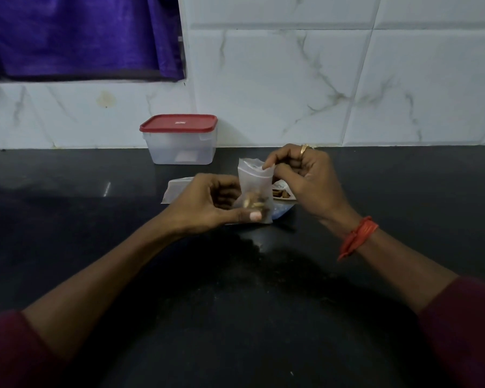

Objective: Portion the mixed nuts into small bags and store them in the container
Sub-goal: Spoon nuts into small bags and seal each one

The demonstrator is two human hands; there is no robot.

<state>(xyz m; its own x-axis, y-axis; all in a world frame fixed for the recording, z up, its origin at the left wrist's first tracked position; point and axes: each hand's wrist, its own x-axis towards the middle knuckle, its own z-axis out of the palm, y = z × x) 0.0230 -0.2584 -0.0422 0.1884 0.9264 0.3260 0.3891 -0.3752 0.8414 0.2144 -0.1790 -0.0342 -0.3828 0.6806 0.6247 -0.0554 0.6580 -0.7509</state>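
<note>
My left hand [207,203] grips base of small frosted zip bag [254,184], upright, few brown nuts [254,204] inside; my right hand [303,175] pinches its top seal.

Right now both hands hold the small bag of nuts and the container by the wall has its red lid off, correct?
No. The head view shows the red lid on the container, by the wall. The rest stands: left hand and right hand both hold the small bag of nuts.

Marbled white tiles [291,79], black counter [67,219]
</note>
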